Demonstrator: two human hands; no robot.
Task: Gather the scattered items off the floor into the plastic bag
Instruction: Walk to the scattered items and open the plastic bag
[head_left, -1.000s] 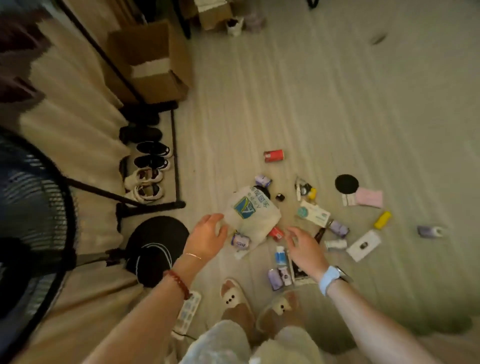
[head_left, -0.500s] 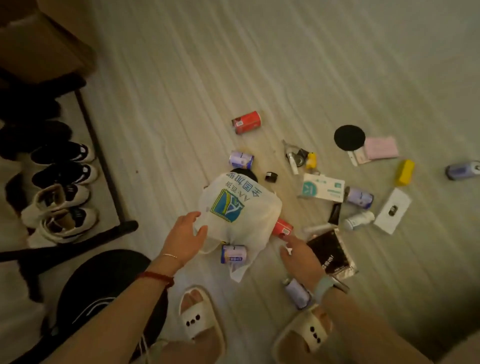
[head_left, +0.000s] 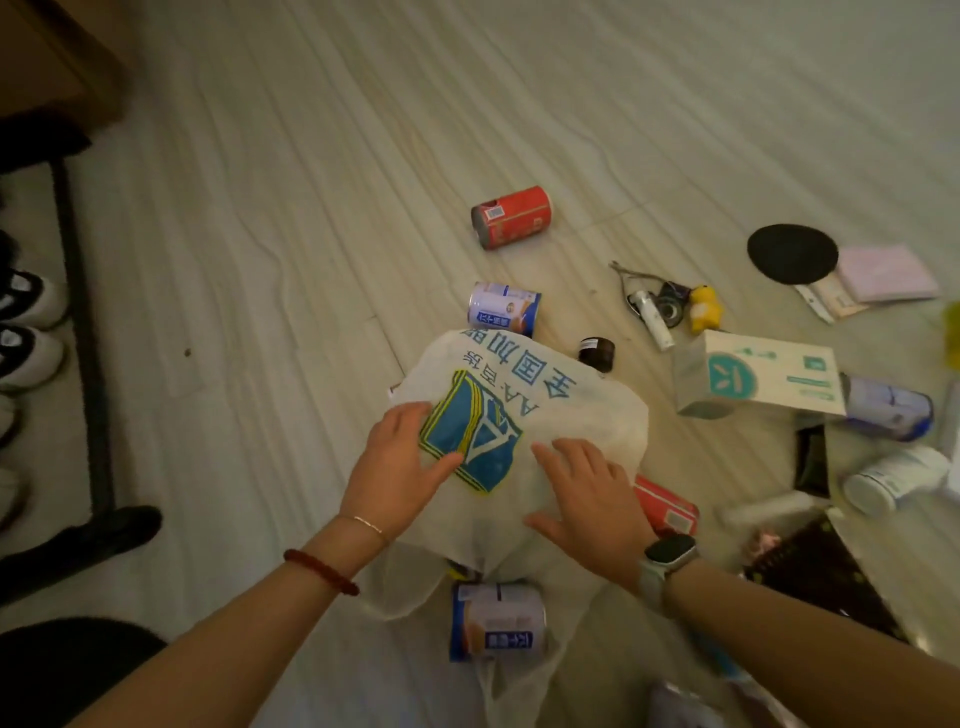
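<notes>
Both hands, left hand and right hand, lie spread on our plastic bag; thin plastic could slip, staying closed.

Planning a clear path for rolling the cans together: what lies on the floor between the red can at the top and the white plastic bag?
In the head view, a blue-and-white can lies on its side between the red can and the plastic bag.

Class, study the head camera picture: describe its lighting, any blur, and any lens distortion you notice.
Head view: dim, warm light with a darker lower left corner; the white plastic bag with the blue logo and the red can lying on its side look sharp; the white bottle near the right edge is smeared; the pale floor shows plank lines that bow, a wide-angle effect.
</notes>
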